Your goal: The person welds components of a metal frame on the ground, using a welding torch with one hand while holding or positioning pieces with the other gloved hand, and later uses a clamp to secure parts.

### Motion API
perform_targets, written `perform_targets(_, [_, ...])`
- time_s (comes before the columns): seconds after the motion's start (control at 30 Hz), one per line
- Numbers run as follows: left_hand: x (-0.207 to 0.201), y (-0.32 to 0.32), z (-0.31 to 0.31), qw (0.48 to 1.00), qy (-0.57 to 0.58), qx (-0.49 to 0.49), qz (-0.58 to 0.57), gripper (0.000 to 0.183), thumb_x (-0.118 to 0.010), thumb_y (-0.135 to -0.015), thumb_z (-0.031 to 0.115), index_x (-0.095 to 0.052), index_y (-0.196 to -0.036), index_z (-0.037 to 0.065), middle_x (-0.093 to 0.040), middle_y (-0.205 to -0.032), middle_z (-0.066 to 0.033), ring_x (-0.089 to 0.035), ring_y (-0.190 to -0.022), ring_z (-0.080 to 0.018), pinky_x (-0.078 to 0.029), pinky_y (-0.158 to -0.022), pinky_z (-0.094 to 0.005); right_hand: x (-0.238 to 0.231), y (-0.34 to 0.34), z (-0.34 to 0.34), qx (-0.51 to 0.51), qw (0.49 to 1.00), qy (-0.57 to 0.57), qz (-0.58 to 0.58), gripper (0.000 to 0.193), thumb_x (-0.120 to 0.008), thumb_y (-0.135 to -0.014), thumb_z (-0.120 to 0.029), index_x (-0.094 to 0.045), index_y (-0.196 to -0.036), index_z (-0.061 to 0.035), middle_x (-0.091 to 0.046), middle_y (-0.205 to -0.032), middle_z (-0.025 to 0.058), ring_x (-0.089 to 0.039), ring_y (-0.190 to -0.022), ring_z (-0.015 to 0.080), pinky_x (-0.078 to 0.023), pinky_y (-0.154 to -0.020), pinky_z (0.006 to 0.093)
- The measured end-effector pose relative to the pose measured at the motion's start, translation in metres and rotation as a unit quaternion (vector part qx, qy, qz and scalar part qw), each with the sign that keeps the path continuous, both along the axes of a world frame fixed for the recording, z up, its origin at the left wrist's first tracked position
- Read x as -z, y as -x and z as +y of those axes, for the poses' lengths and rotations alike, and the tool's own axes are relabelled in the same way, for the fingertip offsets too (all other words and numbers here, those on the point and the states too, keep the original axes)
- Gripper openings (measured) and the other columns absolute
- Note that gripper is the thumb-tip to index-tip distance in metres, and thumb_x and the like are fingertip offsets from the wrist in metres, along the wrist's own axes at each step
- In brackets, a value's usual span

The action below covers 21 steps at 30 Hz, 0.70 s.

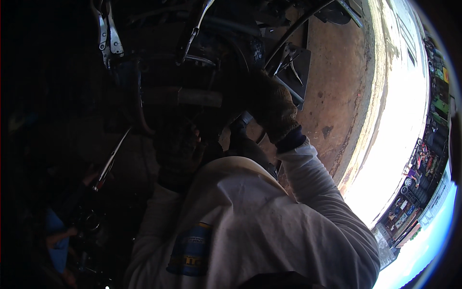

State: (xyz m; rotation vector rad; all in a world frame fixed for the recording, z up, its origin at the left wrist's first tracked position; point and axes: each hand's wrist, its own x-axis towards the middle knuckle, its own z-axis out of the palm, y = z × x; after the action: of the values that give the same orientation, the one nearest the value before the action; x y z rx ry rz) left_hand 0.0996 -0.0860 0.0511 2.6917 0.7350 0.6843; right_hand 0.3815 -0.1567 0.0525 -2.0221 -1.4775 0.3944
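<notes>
My left hand, in a dark work glove, is in deep shadow in front of my body. A small lit patch shows near its fingertips, but the finger shape is lost in the dark. My right hand, in a worn brownish glove, reaches forward beside a dark metal assembly; its fingers are hidden in shadow. Just beyond my left hand lies a brownish bar or pipe. Locking pliers are on the assembly at the far left, and a second pair of locking pliers grips near a curved metal rim.
Pliers-like tools lie on a dark plate at right, with a black cable nearby. A shiny long tool is at left. Near the lower left, another person's arm shows. Brown ground stretches to a bright strip.
</notes>
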Motion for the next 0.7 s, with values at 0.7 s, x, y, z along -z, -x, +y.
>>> perform_targets(0.7, [0.0,0.0,0.001,0.999,-0.013,-0.008,0.039,0.045,-0.078,-0.08,0.025,-0.066,-0.122,0.014,-0.064,-0.124,-0.0123,-0.061,-0.118,-0.0351,-0.045,-0.103,-0.0573,0.024,-0.061,0.008,-0.337,0.938,0.0,0.08,0.031,-0.062,-0.097,-0.018,-0.065,-0.124,-0.0038,-0.069,-0.119,0.011,-0.068,-0.108,0.0248,-0.055,-0.096,0.0347])
